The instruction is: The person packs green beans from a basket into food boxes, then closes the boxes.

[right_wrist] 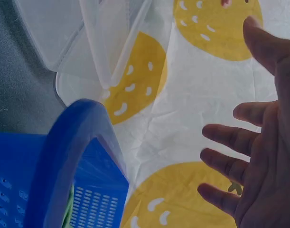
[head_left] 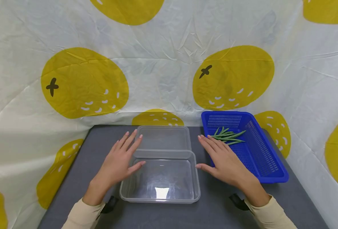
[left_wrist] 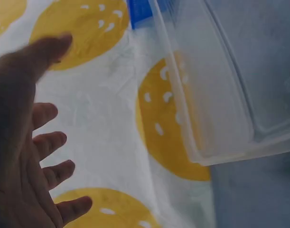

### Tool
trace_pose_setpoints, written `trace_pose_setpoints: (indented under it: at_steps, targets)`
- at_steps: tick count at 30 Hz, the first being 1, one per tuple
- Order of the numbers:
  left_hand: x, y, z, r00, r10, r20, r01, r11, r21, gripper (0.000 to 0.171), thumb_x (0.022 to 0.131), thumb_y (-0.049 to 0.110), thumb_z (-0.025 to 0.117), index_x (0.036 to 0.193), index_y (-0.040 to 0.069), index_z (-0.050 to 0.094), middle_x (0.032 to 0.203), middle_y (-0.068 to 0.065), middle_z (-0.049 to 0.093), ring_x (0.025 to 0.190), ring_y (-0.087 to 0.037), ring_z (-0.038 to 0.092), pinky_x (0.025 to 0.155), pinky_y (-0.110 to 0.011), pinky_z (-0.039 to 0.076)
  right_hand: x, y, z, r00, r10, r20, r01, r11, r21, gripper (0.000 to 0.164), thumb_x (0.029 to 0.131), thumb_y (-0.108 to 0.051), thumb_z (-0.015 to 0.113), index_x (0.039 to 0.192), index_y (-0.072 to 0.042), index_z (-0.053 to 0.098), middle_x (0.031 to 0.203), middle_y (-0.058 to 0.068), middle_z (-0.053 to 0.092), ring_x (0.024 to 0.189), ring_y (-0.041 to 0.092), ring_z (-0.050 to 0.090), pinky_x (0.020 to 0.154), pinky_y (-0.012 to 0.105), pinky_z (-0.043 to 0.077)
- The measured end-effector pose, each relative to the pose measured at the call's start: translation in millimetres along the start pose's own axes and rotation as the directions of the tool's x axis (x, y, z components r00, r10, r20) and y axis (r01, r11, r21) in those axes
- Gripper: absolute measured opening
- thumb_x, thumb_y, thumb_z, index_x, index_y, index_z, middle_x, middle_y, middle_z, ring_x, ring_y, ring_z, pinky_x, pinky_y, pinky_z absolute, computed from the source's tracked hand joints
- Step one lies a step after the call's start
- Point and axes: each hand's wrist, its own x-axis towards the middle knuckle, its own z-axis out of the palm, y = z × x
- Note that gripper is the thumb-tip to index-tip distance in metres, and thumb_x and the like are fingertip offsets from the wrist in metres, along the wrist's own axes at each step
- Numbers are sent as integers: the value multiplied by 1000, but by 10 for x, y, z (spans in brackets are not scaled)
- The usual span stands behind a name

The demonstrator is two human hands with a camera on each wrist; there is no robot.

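A clear plastic container (head_left: 160, 178) stands on the dark table between my two hands. Its flat clear lid (head_left: 163, 137) lies just behind it. My left hand (head_left: 117, 163) hovers over the container's left side, fingers straight and spread, holding nothing. On the other side my right hand (head_left: 224, 160) is raised between the container and a blue perforated basket (head_left: 272, 173), its fingers extended and free of any object. Several green beans (head_left: 229, 136) lie in the far left part of that basket, partly overlapped by the right fingertips in the head view.
The grey tabletop (head_left: 157, 218) ends at the back against a white cloth with yellow fruit prints (head_left: 163, 79). The same cloth hangs along both sides. The basket sits close to the table's right edge.
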Motion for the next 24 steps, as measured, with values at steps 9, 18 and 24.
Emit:
trace_pose_setpoints:
  at_steps: [9, 18, 24]
  targets:
    - [-49, -254, 196, 990, -138, 40, 143, 924, -355, 80, 88, 17, 80, 157, 16, 40, 155, -16, 43, 132, -44, 50, 90, -59, 51, -35, 111, -125, 1000, 12, -5, -11, 982, 188, 81, 97, -45, 65, 163, -26, 22, 148, -3, 56, 136, 27, 52, 104, 54, 46]
    - [-119, -506, 409, 940, -273, 203, 340, 716, -610, 68, 91, 5, 73, 153, 5, 44, 134, -26, 56, 109, -44, 64, 82, -50, 57, -1, 326, -194, 1000, -5, -26, 14, 922, 386, 72, 96, -24, 71, 158, -17, 36, 127, -1, 70, 116, 22, 67, 90, 50, 55]
    - [-119, -581, 487, 871, -334, 361, 491, 557, -670, 59, 94, 3, 68, 148, -3, 45, 127, -29, 55, 101, -34, 66, 70, -38, 58, 41, 523, -247, 1000, 11, 21, -20, 877, 479, 69, 97, -22, 69, 157, -16, 37, 119, -5, 72, 107, 20, 70, 88, 38, 57]
